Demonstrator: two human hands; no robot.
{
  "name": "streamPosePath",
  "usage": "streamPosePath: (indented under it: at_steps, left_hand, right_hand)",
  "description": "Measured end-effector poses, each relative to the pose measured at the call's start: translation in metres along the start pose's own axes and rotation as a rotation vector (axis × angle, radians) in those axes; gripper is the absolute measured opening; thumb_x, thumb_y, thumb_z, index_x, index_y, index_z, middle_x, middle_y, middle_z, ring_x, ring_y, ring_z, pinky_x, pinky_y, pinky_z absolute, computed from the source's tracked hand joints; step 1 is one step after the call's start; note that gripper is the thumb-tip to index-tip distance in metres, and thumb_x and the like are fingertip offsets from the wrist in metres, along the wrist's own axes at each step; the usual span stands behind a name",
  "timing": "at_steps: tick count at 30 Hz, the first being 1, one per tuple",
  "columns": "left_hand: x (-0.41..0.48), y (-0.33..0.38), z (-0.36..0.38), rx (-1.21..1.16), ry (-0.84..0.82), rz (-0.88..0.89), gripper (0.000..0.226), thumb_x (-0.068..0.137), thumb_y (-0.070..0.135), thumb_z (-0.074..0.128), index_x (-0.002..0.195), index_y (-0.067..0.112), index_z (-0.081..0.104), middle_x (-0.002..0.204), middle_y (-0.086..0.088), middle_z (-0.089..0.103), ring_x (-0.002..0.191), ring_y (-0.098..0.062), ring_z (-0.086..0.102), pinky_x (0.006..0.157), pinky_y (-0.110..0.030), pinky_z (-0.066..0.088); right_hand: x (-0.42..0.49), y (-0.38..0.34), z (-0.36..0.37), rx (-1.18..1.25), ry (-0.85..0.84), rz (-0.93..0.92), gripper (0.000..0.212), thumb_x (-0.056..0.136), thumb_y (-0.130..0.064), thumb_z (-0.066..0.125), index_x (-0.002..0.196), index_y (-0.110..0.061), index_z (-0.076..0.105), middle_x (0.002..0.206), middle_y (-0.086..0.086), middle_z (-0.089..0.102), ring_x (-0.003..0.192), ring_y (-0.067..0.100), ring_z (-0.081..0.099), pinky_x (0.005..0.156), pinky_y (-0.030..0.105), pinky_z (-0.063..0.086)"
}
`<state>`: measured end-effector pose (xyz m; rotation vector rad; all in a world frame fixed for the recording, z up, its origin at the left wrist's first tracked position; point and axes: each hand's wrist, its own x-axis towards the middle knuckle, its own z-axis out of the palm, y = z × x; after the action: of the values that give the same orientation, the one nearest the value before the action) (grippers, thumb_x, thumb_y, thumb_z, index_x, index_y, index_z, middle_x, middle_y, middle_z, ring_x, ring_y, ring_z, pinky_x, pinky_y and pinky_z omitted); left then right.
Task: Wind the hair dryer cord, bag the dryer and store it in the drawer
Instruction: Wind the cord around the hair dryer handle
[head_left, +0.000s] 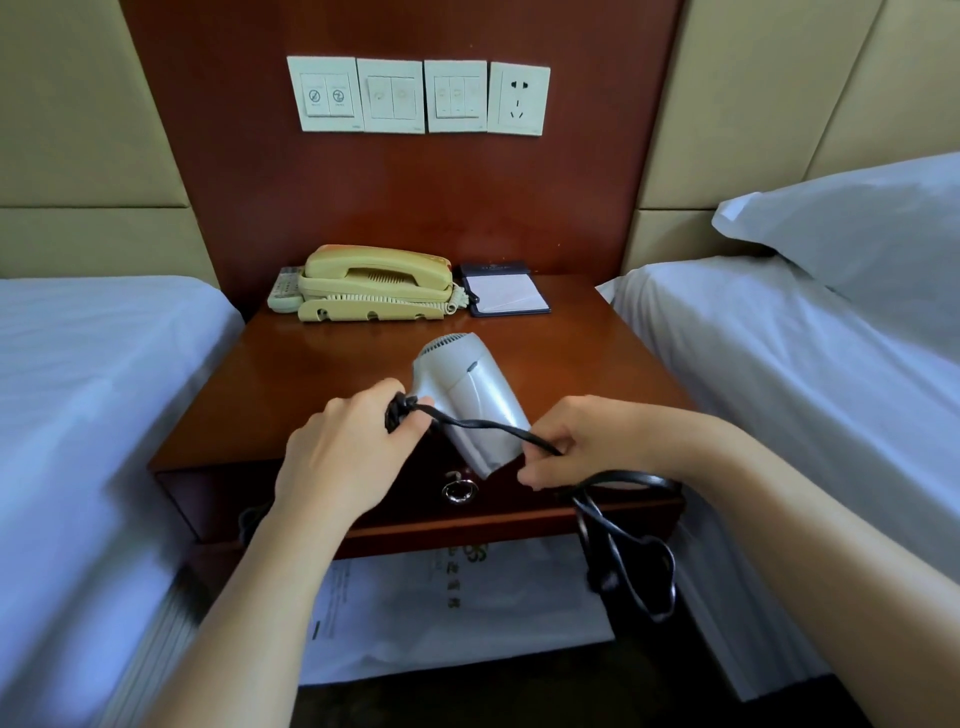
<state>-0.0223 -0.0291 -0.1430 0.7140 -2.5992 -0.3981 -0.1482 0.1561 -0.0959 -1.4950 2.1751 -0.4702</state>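
A silver hair dryer (470, 395) lies folded at the front of the wooden nightstand (332, 364). My left hand (343, 447) grips the dryer's handle end, where the black cord (618, 525) comes out. My right hand (582, 447) pinches the cord a little to the right, so a short stretch runs taut between the hands. The rest of the cord hangs in loose loops below my right hand, in front of the drawer (415, 499). The drawer is closed and has a metal ring pull (459, 490). A white printed bag (441, 608) lies on the floor under the nightstand.
A beige telephone (374, 283), a remote control (284, 288) and a notepad (503, 293) sit at the back of the nightstand. Wall switches and a socket (519, 98) are above. White-sheeted beds (93, 395) flank it on both sides, with a pillow (852, 228) on the right one.
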Motion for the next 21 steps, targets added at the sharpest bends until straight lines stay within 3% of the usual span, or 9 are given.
streamPosePath:
  at_steps: [2,5,8,14,18,21]
  left_hand:
    - [0.002,-0.002,-0.002,-0.024,0.01,-0.014,0.035,0.092,0.054,0.034,0.082,0.024,0.048,0.068,-0.001,0.059,0.069,-0.03,0.059,0.058,-0.034,0.045]
    - [0.003,-0.009,-0.005,-0.079,0.014,-0.059,0.037,0.09,0.058,0.034,0.08,0.026,0.05,0.067,-0.001,0.062,0.063,-0.028,0.064,0.064,-0.039,0.053]
    - [0.005,-0.019,-0.011,-0.091,0.043,-0.118,0.035,0.088,0.058,0.035,0.081,0.028,0.051,0.069,-0.002,0.064,0.063,-0.029,0.065,0.068,-0.041,0.054]
    - [0.004,-0.038,-0.024,-0.155,0.084,-0.18,0.033,0.091,0.052,0.039,0.075,0.027,0.052,0.065,-0.001,0.064,0.043,-0.017,0.065,0.063,-0.039,0.056]
    - [0.002,-0.042,-0.028,-0.175,0.024,-0.193,0.034,0.089,0.053,0.038,0.077,0.027,0.056,0.066,-0.003,0.064,0.041,-0.016,0.064,0.064,-0.039,0.055]
    - [-0.002,-0.035,-0.027,-0.273,-0.121,-0.169,0.038,0.087,0.056,0.04,0.071,0.025,0.056,0.057,0.0,0.058,0.047,-0.02,0.065,0.059,-0.042,0.057]
  right_hand:
    - [-0.001,-0.001,0.0,0.125,-0.028,-0.016,0.035,0.091,-0.029,0.057,0.067,-0.004,0.059,0.064,0.004,0.067,0.057,0.01,0.056,0.064,0.024,0.045]
    - [-0.004,0.0,-0.006,0.247,-0.021,-0.005,0.036,0.095,-0.025,0.052,0.06,-0.014,0.049,0.05,-0.001,0.054,0.042,0.013,0.052,0.053,0.02,0.045]
    - [-0.009,0.009,-0.015,0.174,0.086,0.074,0.039,0.094,-0.03,0.053,0.058,-0.017,0.045,0.05,-0.001,0.048,0.037,0.008,0.039,0.042,0.017,0.035]
    - [-0.019,0.026,-0.024,0.173,0.143,0.121,0.042,0.093,-0.028,0.054,0.056,-0.014,0.04,0.044,-0.004,0.046,0.038,0.009,0.04,0.043,0.014,0.034]
    - [-0.022,0.033,-0.029,0.248,0.27,0.087,0.04,0.096,-0.024,0.048,0.059,-0.013,0.039,0.041,-0.003,0.044,0.035,0.012,0.044,0.046,0.02,0.044]
    - [-0.017,0.038,-0.032,0.174,0.498,0.044,0.038,0.097,-0.024,0.046,0.064,-0.005,0.044,0.038,-0.005,0.042,0.034,0.006,0.037,0.041,0.014,0.035]
